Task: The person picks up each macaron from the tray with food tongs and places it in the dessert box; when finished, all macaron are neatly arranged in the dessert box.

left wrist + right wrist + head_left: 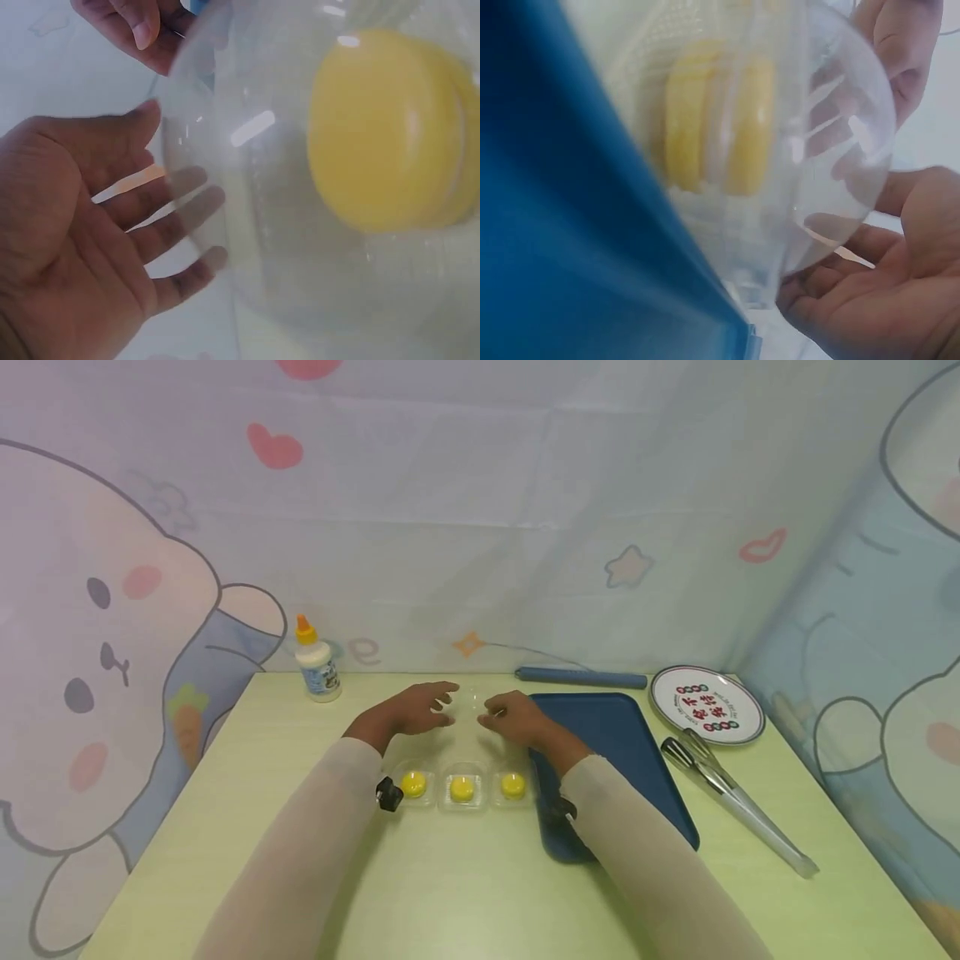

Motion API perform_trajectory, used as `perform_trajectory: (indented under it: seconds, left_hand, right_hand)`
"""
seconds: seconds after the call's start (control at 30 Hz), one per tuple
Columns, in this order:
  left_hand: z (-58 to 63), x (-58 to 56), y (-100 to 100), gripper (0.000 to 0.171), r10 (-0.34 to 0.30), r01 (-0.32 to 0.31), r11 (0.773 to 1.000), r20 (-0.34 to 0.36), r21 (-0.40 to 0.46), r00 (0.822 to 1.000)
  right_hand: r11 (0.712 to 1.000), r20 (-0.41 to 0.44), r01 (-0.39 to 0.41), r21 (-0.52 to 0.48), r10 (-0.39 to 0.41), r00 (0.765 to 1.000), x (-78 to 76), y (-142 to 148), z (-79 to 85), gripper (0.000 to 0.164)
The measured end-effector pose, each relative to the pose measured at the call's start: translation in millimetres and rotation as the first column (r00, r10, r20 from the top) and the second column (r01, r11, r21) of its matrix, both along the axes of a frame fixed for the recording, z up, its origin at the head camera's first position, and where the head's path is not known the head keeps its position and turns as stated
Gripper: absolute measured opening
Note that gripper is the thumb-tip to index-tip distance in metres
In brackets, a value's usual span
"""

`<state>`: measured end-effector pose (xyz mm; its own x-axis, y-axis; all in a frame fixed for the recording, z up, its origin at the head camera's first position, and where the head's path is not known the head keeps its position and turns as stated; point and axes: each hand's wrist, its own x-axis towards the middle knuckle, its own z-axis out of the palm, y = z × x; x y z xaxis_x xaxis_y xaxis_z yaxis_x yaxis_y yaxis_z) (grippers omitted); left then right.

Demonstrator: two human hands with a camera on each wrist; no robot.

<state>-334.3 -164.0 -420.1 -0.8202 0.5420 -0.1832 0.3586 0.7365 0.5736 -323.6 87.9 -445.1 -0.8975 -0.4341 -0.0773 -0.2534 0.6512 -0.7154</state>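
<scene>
Three clear plastic boxes with domed lids stand in a row on the table, each with a yellow macaron inside: left macaron (pixel 413 784), middle macaron (pixel 462 789), right macaron (pixel 513 786). Beyond the row, my left hand (pixel 420 706) is held palm inward, its fingers spread and slightly bent around nothing. Facing it across a small gap is my right hand (pixel 517 718), fingers loosely curved. A faint clear shape (pixel 473 697) with small glints shows between the hands. In the left wrist view a clear dome (pixel 259 176) overlaps the left fingertips; the right wrist view shows another box's dome (pixel 855 142) before the right fingers.
A blue tray (pixel 600 727) lies right of the boxes, partly under my right forearm. Farther right are metal tongs (pixel 738 802) and a white plate (pixel 738 697) with red writing. A blue-grey rod (pixel 581 677) lies at the back edge; a glue bottle (pixel 320 668) stands back left.
</scene>
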Motion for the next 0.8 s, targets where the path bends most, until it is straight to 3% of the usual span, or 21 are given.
perform_trajectory:
  seconds: [0.17, 0.33, 0.53, 0.63, 0.8]
  left_hand:
    - [0.3, 3.9, -2, 0.06, 0.064, -0.06, 0.997, -0.067, 0.056, 0.996]
    - [-5.9, 6.7, -4, 0.065, 0.119, -0.109, 0.988, -0.089, 0.107, 0.989]
    - [-11.1, 11.3, -9, 0.071, 0.139, -0.123, 0.978, -0.086, 0.169, 0.986]
    - [-11.3, 13.8, -12, 0.069, 0.131, -0.112, 0.978, -0.102, 0.178, 0.986]
    - [-10.9, 21.6, -18, 0.064, 0.114, -0.09, 0.979, -0.122, 0.184, 0.986]
  right_hand:
    - [0.997, -0.062, 0.044, -0.064, -0.048, 0.997, 7.1, -2, 7.0, 0.036]
    - [0.991, -0.043, 0.082, -0.108, -0.087, 0.995, 13.1, -5, 13.3, 0.027]
    - [0.979, 0.027, 0.089, -0.181, -0.086, 0.996, 15.1, -6, 12.7, 0.013]
    - [0.968, 0.07, 0.083, -0.239, -0.068, 0.995, 16.3, -6, 13.1, 0.023]
    - [0.958, 0.124, 0.035, -0.284, 0.0, 0.992, 17.3, -7, 14.7, 0.059]
